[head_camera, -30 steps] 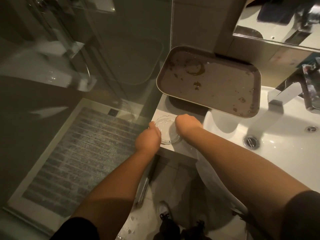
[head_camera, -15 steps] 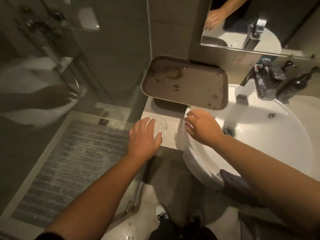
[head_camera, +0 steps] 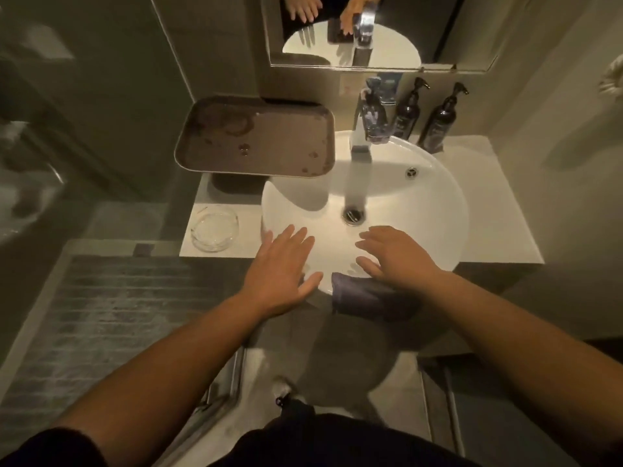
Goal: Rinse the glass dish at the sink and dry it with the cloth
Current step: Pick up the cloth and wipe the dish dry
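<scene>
The small round glass dish (head_camera: 214,227) sits on the white counter left of the white basin (head_camera: 421,210), with neither hand touching it. My left hand (head_camera: 283,264) hovers flat with spread fingers over the basin's front left rim. My right hand (head_camera: 394,254) is also flat and spread, over the basin's front, just above a dark grey cloth (head_camera: 364,296) draped over the rim. Both hands hold nothing. The chrome tap (head_camera: 362,129) stands at the back of the basin; no running water is visible.
A stained brown tray (head_camera: 256,136) rests raised at the back left, overlapping the basin rim. Dark pump bottles (head_camera: 441,119) stand behind the basin on the right. A mirror (head_camera: 371,28) hangs above. A glass shower screen and grey mat (head_camera: 101,305) are to the left.
Both hands let go of the glass dish on the counter and moved right, over the front of the basin. The view swung right to centre on the sink.
</scene>
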Demonstrator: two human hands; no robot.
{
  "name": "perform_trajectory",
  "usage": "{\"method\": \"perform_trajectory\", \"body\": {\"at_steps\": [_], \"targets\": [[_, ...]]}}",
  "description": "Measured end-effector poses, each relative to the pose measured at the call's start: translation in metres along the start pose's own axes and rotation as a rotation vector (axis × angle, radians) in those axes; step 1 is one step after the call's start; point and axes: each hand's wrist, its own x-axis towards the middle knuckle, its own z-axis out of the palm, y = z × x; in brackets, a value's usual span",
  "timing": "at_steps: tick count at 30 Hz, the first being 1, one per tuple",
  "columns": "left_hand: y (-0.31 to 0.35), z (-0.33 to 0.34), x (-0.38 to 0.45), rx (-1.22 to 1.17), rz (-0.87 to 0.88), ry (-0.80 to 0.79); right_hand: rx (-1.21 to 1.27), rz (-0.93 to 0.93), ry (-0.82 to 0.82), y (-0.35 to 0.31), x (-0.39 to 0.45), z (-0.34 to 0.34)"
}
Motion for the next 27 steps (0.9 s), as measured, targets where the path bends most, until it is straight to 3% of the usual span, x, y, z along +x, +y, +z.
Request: {"method": "perform_trajectory", "body": {"at_steps": [3, 6, 11, 22, 27], "targets": [[0.028, 0.012, -0.004, 0.043, 0.107, -0.049, 0.075, 0.019, -0.063, 0.012, -0.027, 0.003], [0.047, 0.023, -0.004, 0.072, 0.192, -0.082, 0.098, -0.084, -0.157, 0.014, -0.047, 0.005], [0.057, 0.036, 0.001, 0.092, 0.18, -0.13, 0.043, -0.21, -0.234, 0.015, -0.054, 0.016], [0.06, 0.04, -0.005, 0.029, 0.142, -0.011, 0.094, -0.221, -0.14, 0.012, -0.049, 0.036], [0.067, 0.015, -0.021, -0.111, 0.176, 0.031, 0.239, -0.155, -0.162, 0.009, -0.062, 0.009]]}}
